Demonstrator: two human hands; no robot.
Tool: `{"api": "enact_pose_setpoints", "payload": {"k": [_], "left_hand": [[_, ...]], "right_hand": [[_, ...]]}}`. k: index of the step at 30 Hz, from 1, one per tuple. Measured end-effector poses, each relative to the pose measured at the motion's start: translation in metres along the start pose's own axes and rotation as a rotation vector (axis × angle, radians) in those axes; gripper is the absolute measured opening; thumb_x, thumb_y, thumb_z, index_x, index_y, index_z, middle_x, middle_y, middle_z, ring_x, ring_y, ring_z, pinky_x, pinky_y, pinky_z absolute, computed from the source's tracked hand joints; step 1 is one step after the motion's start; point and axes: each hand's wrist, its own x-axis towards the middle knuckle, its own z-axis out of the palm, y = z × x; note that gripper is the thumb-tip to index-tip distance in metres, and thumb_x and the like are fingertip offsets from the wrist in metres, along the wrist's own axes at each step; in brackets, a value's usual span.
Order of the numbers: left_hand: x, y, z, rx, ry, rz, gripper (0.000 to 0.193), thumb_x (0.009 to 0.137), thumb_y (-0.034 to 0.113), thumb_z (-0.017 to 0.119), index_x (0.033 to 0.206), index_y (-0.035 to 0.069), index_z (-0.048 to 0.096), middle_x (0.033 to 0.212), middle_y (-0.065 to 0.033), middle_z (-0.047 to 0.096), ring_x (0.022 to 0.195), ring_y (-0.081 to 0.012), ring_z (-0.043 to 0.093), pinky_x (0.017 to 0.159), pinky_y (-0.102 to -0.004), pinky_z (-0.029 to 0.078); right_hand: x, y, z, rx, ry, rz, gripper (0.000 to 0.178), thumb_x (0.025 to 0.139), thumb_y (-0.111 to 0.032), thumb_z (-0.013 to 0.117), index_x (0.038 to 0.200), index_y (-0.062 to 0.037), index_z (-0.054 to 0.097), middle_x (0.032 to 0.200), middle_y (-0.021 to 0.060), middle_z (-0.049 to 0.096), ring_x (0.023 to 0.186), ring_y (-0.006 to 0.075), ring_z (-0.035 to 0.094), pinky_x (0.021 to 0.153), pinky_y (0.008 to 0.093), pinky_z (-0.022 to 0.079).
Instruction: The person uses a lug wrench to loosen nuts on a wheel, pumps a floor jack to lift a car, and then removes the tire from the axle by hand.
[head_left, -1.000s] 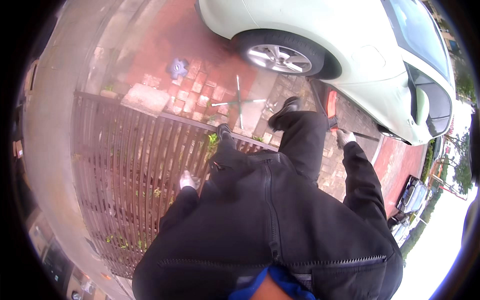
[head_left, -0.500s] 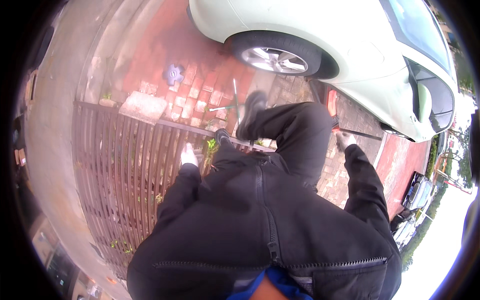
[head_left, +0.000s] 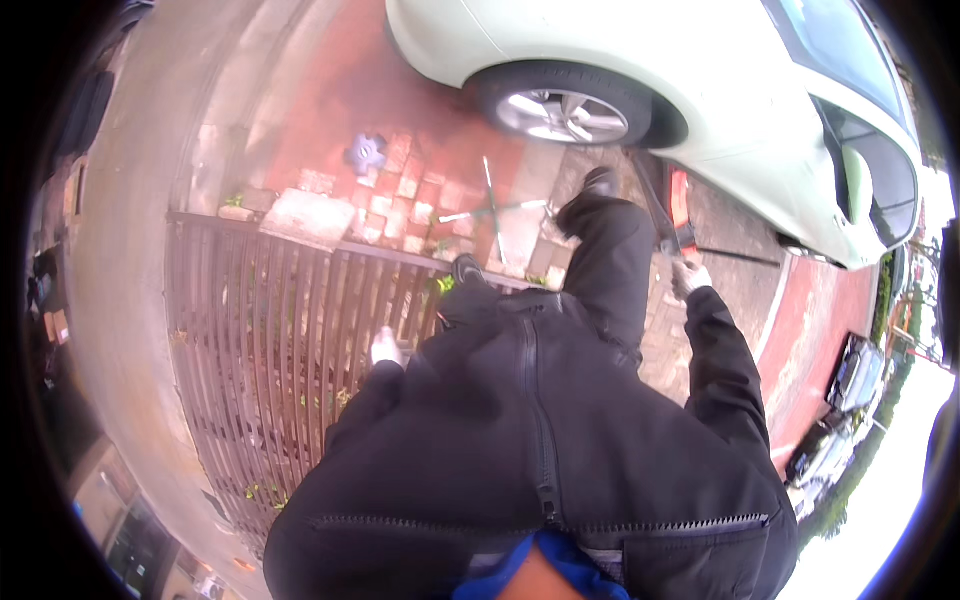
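Note:
My left hand point(head_left: 385, 347) hangs over the brown slatted grating, its fingers loosely extended and nothing visible in them. On the other side, my right hand point(head_left: 690, 280) appears just below the red jack point(head_left: 680, 205) in the picture; its fingers are small and blurred, and I cannot tell whether it touches anything. The jack stands beside the pale car point(head_left: 740, 110), behind its alloy wheel point(head_left: 563, 115), with a dark bar point(head_left: 738, 258) reaching right. On the paving lie a cross-shaped lug wrench point(head_left: 493, 212) and a star-shaped grey-purple wheel cap point(head_left: 366, 153).
The slatted grating point(head_left: 270, 330) spans the left, bordered by a pale curb stone point(head_left: 307, 218). My dark shoe point(head_left: 600, 182) is on the paving near the wheel, the other shoe point(head_left: 466, 268) by the grating's edge. Parked cars point(head_left: 855, 375) stand at far right.
My forward leg has swung right, from beside the lug wrench toward the jack. The wrench and wheel cap now appear slightly farther right. My left hand has dropped lower in the picture.

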Motion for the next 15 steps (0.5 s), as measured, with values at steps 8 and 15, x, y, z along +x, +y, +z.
{"api": "enact_pose_setpoints", "payload": {"k": [8,15], "left_hand": [[0.032,0.011,0.000,-0.133,0.074,-0.074,0.048,0.101,0.055,0.042,0.117,0.011,0.054,0.081,-0.0116,0.067,0.057,-0.0213,0.063,0.045,-0.0341,0.048],[0.017,0.080,0.078,-0.175,-0.040,0.077,0.050,0.103,0.050,0.040,0.122,0.006,0.055,0.086,-0.0124,0.069,0.058,-0.0206,0.064,0.046,-0.0304,0.047]], "right_hand": [[-0.042,0.018,-0.021,-0.156,0.058,0.234,0.025,0.095,-0.026,0.057,0.085,-0.0028,0.056,0.062,0.0072,0.053,0.044,0.0189,0.049,0.040,0.0347,0.039],[-0.029,0.017,-0.052,-0.217,0.044,0.277,0.026,0.095,-0.027,0.058,0.083,-0.0042,0.054,0.061,0.0091,0.055,0.045,0.0214,0.053,0.041,0.0364,0.044]]}}
